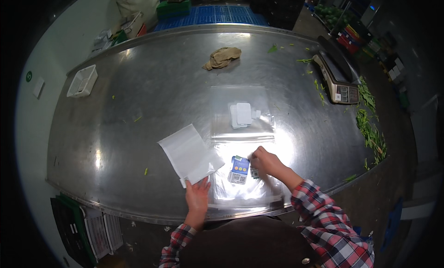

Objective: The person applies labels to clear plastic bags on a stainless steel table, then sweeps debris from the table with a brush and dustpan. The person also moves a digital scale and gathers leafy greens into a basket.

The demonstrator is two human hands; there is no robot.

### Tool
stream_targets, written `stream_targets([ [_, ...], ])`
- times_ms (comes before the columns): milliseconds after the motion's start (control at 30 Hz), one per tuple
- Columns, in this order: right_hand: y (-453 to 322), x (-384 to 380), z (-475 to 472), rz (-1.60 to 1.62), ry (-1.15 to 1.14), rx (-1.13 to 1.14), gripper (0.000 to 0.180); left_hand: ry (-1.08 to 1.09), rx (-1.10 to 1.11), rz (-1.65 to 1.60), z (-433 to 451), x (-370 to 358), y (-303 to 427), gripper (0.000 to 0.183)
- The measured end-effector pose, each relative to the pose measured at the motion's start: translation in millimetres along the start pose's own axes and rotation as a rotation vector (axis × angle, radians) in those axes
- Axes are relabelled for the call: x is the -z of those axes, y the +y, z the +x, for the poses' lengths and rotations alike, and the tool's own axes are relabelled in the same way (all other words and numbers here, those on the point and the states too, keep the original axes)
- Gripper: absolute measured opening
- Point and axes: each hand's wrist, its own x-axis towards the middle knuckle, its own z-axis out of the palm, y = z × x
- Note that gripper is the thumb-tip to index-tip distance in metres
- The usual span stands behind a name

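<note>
My left hand (197,197) grips the lower edge of a white sheet (191,153), which looks like a backing sheet for labels and lies tilted on the steel table. To its right, a blue and white printed label (239,169) rests on a stack of clear plastic bags (225,195). My right hand (265,160) is just right of that label, slightly blurred, beside a small label with a printed code (255,173); whether its fingers hold anything cannot be told. Farther back on the bags lie several blank white labels (244,113), overlapping one another.
A crumpled brown cloth (223,58) lies at the back of the steel table (156,84). A white plastic basket (82,81) stands at the left. At the right are a digital scale (338,80) and cut green leaves and stems (369,134). Crates (100,229) stand below the front left edge.
</note>
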Motion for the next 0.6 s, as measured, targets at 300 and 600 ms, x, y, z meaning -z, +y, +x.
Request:
stream_targets([
  [300,21.2,-23.2,-76.2,0.221,-0.218,0.210,0.010,0.227,-0.620,0.153,-23.6,15.8,120.3,0.035],
  [600,69.9,85.8,24.3,0.836,0.363,-0.340,0.020,0.258,-0.610,0.389,-69.7,-9.0,156.4,0.016],
])
